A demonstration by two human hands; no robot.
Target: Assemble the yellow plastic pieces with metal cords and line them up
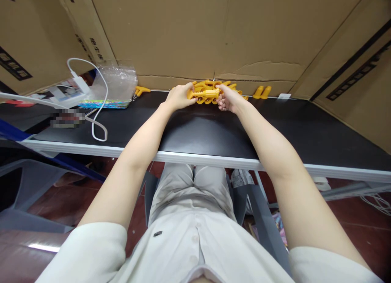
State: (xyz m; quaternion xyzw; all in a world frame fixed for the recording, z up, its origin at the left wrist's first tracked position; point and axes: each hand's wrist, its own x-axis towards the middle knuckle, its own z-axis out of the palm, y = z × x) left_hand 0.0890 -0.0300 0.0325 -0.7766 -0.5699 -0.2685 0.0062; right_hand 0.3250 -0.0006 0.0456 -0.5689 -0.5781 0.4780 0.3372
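Near the back of the table, both my hands are on one yellow plastic corkscrew [207, 93], which lies level between them. My left hand [180, 97] is closed on its T-shaped handle end at the left. My right hand [227, 98] pinches the wider sleeve end at the right. Behind and under it sits a pile of several more yellow corkscrews [210, 84], partly hidden by my hands. A separate corkscrew [142, 90] with a bare metal spiral lies further left. To the right, two yellow sleeves [262, 92] stand upright side by side.
Tall cardboard walls [198, 34] close off the back and sides of the black table [210, 132]. At left are a clear plastic bag [117, 83], a colourful flat pack [105, 104] and a white cable [105, 87]. A small white card [284, 96] lies right of the sleeves.
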